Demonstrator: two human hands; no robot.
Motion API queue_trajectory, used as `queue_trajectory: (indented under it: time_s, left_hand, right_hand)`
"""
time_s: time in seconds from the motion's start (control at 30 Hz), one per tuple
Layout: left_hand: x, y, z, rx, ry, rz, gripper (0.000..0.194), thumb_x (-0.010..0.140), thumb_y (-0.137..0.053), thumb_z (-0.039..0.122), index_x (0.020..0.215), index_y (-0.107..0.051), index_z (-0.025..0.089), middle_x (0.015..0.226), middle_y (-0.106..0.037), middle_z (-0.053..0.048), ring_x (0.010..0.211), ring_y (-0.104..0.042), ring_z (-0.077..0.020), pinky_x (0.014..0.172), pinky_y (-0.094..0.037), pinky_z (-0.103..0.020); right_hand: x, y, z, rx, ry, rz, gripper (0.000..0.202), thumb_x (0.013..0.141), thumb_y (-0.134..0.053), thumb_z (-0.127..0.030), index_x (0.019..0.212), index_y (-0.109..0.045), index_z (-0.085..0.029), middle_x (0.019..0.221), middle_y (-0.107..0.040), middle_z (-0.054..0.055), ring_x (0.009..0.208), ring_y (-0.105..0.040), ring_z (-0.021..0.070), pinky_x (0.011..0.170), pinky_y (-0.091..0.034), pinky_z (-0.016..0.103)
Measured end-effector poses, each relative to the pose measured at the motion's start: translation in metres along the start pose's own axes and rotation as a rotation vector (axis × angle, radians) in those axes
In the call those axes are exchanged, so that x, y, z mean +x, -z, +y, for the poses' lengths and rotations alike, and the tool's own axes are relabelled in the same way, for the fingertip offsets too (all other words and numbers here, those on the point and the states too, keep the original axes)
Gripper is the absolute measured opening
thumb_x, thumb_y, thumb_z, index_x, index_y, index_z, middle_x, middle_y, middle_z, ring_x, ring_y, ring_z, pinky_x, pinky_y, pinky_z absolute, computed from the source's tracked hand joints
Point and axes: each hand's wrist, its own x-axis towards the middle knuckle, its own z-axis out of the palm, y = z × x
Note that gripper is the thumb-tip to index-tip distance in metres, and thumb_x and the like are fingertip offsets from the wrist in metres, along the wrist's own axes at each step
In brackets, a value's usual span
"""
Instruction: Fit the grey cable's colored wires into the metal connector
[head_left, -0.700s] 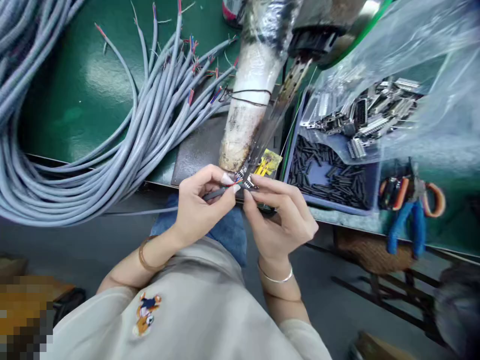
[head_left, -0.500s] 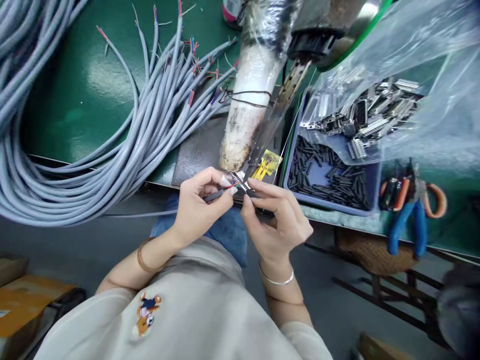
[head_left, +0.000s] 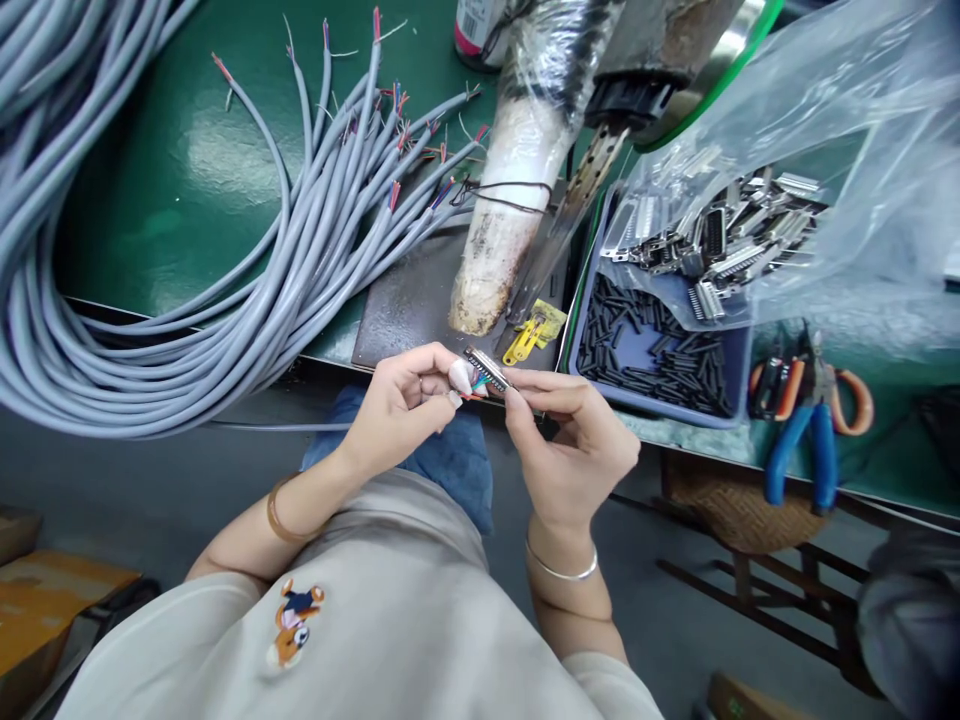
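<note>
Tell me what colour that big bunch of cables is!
The cables are bluish grey, clearest in the head view.

Bright, cool light glares off the green tabletop (head_left: 172, 240) and plastic bag (head_left: 877, 220); edges look soft, stretched.

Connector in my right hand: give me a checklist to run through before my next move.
1. Connector held in the right grip: ok.
2. Wires at the left grip's fingertips: ok.
3. Every wire joined to its pin: cannot tell, too small.
4. Connector apart from the white tube's tip: ok.
5. Black pieces in the tray: ok.
6. Blue pliers fully on the bench: not ok, handles overhang.
</note>
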Motion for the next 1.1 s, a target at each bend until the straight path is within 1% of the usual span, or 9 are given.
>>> queue_trajectory:
  time_s: [0.07, 0.17, 0.23, 0.3, 0.43, 0.57, 0.7, 0.87, 1.1]
  left_hand:
    - [0.0, 0.002, -0.002, -0.054, 0.031, 0.0, 0.011, 0.067, -0.065, 0.007, 0.073, -0.064, 0.016, 0.074, -0.065, 0.002, 0.049, -0.047, -0.0031, 0.046, -0.036, -0.017]
    - [-0.001, 0.005, -0.004, -0.093, 0.076, 0.0, 0.009, 0.065, -0.065, 0.008, 0.069, -0.063, 0.016, 0.066, -0.06, 0.004, 0.046, -0.045, -0.0032, 0.045, -0.033, -0.017]
    - [-0.002, 0.006, -0.004, -0.099, 0.107, 0.0, 0.008, 0.067, -0.069, 0.011, 0.071, -0.064, 0.016, 0.064, -0.06, 0.004, 0.046, -0.044, -0.0034, 0.046, -0.034, -0.018]
    - [-0.003, 0.006, -0.003, -0.102, 0.138, 0.006, 0.011, 0.07, -0.074, 0.017, 0.074, -0.065, 0.016, 0.067, -0.066, 0.002, 0.046, -0.045, -0.0034, 0.046, -0.035, -0.018]
    - [-0.004, 0.005, -0.001, -0.096, 0.162, 0.046, 0.024, 0.071, -0.086, 0.024, 0.078, -0.065, 0.016, 0.066, -0.068, 0.002, 0.046, -0.043, -0.003, 0.044, -0.033, -0.016]
    - [-0.003, 0.004, 0.0, -0.076, 0.14, 0.071, 0.03, 0.068, -0.093, 0.022, 0.078, -0.065, 0.016, 0.062, -0.064, 0.004, 0.047, -0.044, -0.0025, 0.044, -0.033, -0.015]
    - [-0.003, 0.002, -0.005, -0.028, 0.076, 0.1, 0.029, 0.068, -0.094, 0.022, 0.079, -0.068, 0.016, 0.065, -0.066, 0.004, 0.049, -0.049, -0.0027, 0.047, -0.039, -0.014]
    - [-0.003, -0.003, -0.008, 0.141, -0.058, 0.171, 0.021, 0.075, -0.088, 0.024, 0.079, -0.069, 0.016, 0.078, -0.074, -0.001, 0.069, -0.068, -0.0096, 0.066, -0.057, -0.018]
    - [0.001, -0.01, -0.004, 0.334, -0.207, 0.225, 0.016, 0.079, -0.082, 0.023, 0.076, -0.067, 0.017, 0.078, -0.072, -0.002, 0.063, -0.061, -0.0083, 0.054, -0.047, -0.017]
  right_hand:
    - [-0.003, 0.001, 0.001, 0.023, -0.008, 0.057, 0.012, 0.092, -0.076, -0.011, 0.092, -0.071, -0.022, 0.095, -0.083, 0.001, 0.082, -0.081, 0.0168, 0.069, -0.066, 0.027]
    - [-0.004, 0.005, 0.005, 0.049, 0.081, 0.258, 0.008, 0.097, -0.073, -0.019, 0.103, -0.077, -0.023, 0.077, -0.077, -0.003, 0.052, -0.07, 0.0118, 0.051, -0.06, 0.025]
    - [-0.003, 0.008, 0.007, 0.074, 0.228, 0.418, 0.018, 0.098, -0.072, -0.025, 0.115, -0.077, -0.026, 0.063, -0.065, -0.009, 0.037, -0.054, 0.0086, 0.044, -0.057, 0.026]
    - [-0.003, 0.011, 0.008, 0.063, 0.292, 0.495, 0.029, 0.099, -0.071, -0.023, 0.126, -0.073, -0.029, 0.063, -0.063, -0.009, 0.038, -0.056, 0.0098, 0.043, -0.057, 0.026]
    - [-0.008, 0.012, 0.004, -0.071, 0.147, 0.256, 0.026, 0.094, -0.073, -0.011, 0.115, -0.073, -0.026, 0.087, -0.081, -0.002, 0.07, -0.08, 0.0171, 0.061, -0.066, 0.028]
    - [-0.011, 0.005, 0.0, -0.12, 0.167, 0.007, 0.021, 0.089, -0.078, -0.007, 0.101, -0.071, -0.024, 0.103, -0.083, 0.003, 0.091, -0.082, 0.0188, 0.081, -0.069, 0.031]
    - [-0.008, -0.001, 0.002, -0.101, 0.161, -0.007, 0.021, 0.09, -0.076, -0.006, 0.097, -0.067, -0.024, 0.102, -0.083, 0.002, 0.092, -0.081, 0.0167, 0.083, -0.067, 0.03]
    - [-0.003, -0.004, 0.004, -0.115, 0.174, 0.007, 0.022, 0.089, -0.076, -0.006, 0.094, -0.066, -0.024, 0.104, -0.083, 0.002, 0.092, -0.081, 0.0167, 0.08, -0.067, 0.029]
    - [0.007, -0.004, 0.002, -0.119, 0.163, 0.004, 0.02, 0.089, -0.076, -0.008, 0.091, -0.065, -0.025, 0.107, -0.084, 0.002, 0.086, -0.081, 0.0166, 0.075, -0.068, 0.03]
